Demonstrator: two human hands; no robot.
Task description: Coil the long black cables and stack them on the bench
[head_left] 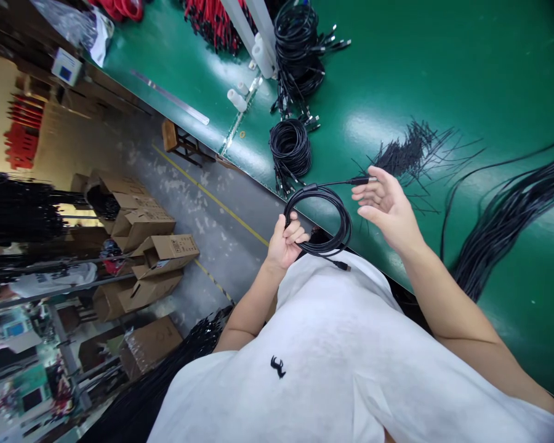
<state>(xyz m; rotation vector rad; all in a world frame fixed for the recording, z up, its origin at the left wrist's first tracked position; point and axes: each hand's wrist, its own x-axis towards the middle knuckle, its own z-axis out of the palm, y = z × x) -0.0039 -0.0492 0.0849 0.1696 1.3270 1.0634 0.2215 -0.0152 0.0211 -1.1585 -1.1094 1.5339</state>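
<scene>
Nearest to the camera is the white shirt [323, 344] of the person, with one small black mark [277, 367] on it; I cannot read any letters in this mark. The two hands are apart from each other. The left hand [287, 241] is closed around a coil of black cable [344, 212], which is in front of the shirt, beside the table edge. The right hand [388, 206] has its thumb away from the fingers; one plug [360, 181] of the cable reaches its index finger, but whether it is pinched there, I cannot tell. The other plug [341, 266] lies against the shirt.

Printing is visible on a cardboard box [166, 253], too small for reading. The red decoration [22, 144] on the wall is also not readable.

The table [443, 67] is green and shiny. On it are a pile of black ties [406, 151], a finished-looking coil [290, 147], a larger heap of coils [300, 49] and a loose bundle of cables [512, 215]. The floor [226, 191] is grey, with a yellow line [212, 195].
</scene>
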